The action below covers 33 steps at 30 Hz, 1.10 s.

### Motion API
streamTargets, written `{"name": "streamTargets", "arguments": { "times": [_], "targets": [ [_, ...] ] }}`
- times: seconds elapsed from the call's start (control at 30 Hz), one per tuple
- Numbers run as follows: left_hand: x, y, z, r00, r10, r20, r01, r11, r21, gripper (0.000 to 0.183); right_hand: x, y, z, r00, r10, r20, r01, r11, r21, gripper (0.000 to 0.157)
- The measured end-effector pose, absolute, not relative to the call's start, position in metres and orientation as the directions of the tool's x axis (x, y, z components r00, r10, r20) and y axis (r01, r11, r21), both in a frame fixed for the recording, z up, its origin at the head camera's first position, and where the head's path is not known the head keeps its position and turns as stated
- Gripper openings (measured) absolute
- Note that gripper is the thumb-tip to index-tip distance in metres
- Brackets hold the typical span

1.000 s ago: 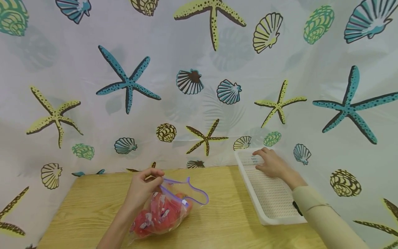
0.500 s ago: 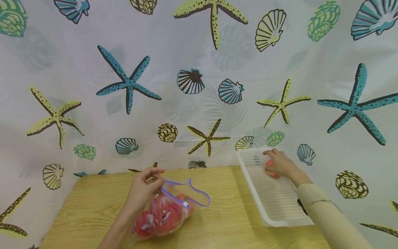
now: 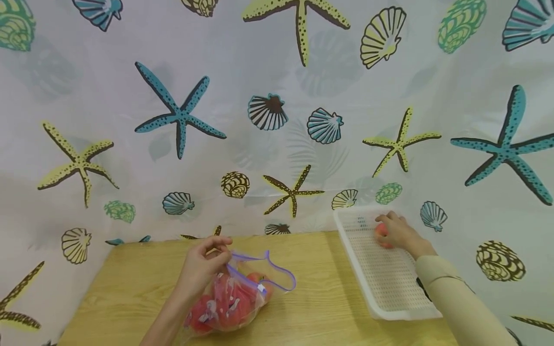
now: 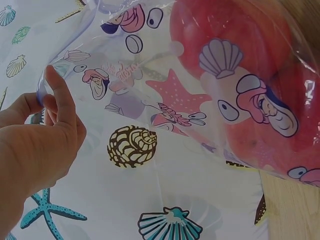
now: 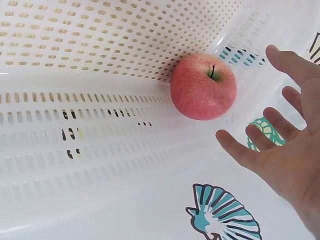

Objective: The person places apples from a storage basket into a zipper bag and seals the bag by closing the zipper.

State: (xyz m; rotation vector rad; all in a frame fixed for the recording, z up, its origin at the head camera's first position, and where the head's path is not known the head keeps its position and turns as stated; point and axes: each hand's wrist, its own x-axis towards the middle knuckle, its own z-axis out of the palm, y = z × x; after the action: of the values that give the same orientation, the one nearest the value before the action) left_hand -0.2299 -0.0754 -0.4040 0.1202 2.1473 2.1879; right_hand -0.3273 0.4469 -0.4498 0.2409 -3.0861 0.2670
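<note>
A white curtain (image 3: 259, 149) printed with starfish and shells hangs behind the basket, and the wood-patterned tabletop (image 3: 320, 298) spreads beneath it. The basket (image 3: 356, 264) itself is white and perforated. To its left, well apart, a clear bag (image 3: 235, 307) of red fruit (image 3: 255, 278) lies with its purple-edged mouth open toward the basket. The bag's print is pictorial: cartoon eyes and lips (image 4: 270, 105), shells, and a pink starfish (image 4: 177, 92); a small pink mark beside the starfish is too faint to make out as writing or drawing. Left of the basket, the left hand (image 3: 205, 262) pinches the bag's edge. At the basket's far end, the right hand (image 3: 400, 233) has its fingers spread, just beside an apple (image 5: 202, 87) but apart from it. That plain pinkish-red apple sits on the basket's floor, by the far wall.
</note>
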Motion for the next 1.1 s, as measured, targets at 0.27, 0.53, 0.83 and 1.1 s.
{"name": "streamTargets", "arguments": {
  "times": [0.27,0.53,0.83,1.1],
  "targets": [
    [-0.229,-0.077,-0.403,-0.992,0.127,0.007,0.004,-0.024,1.000,0.027,-0.326,0.460,-0.475,-0.977,-0.193,0.094,-0.210,0.951,-0.228,0.039],
    [-0.228,-0.077,-0.404,-0.991,0.131,-0.001,-0.003,-0.013,1.000,0.027,-0.326,0.467,-0.487,-0.985,-0.140,0.105,-0.158,0.968,-0.195,0.059],
    [-0.228,-0.078,-0.405,-0.991,0.136,0.010,0.006,-0.027,1.000,0.028,-0.321,0.458,-0.494,-0.982,-0.123,-0.144,-0.092,0.975,-0.202,0.052],
    [-0.228,-0.078,-0.405,-0.992,0.126,-0.003,-0.006,-0.023,1.000,0.027,-0.318,0.449,-0.492,-0.974,-0.069,-0.215,-0.024,0.979,-0.205,0.051]
  ]
}}
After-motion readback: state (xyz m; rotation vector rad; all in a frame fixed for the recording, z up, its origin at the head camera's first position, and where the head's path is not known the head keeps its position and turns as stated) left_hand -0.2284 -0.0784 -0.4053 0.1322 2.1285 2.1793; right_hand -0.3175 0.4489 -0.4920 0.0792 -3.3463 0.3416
